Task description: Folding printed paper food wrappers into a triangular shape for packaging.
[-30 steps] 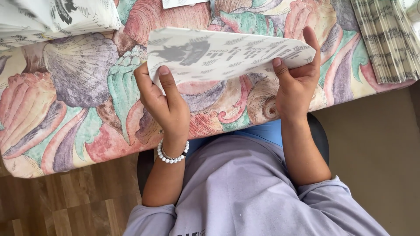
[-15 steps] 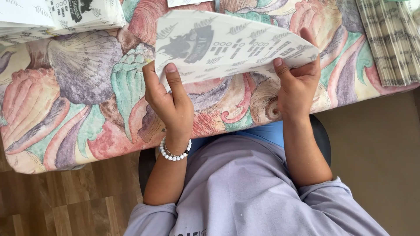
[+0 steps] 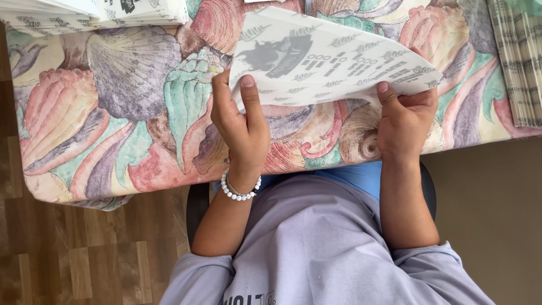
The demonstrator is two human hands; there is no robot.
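Above the shell-patterned tabletop (image 3: pixel 130 85), at upper centre of the frame, a printed paper sheet (image 3: pixel 333 62) is lifted; left hand (image 3: pixel 240 127) and right hand (image 3: pixel 406 121) pinch its lower edge, thumbs on top.

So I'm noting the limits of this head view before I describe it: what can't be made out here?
- Far part of the printed paper sheet: cut off by the top edge.
- Right hand: most fingers hidden behind the sheet, only the thumb shows.
- Stack of printed sheets at top left: cropped by the top edge.
- Striped pile at right: cut by the right edge, too partial to identify.
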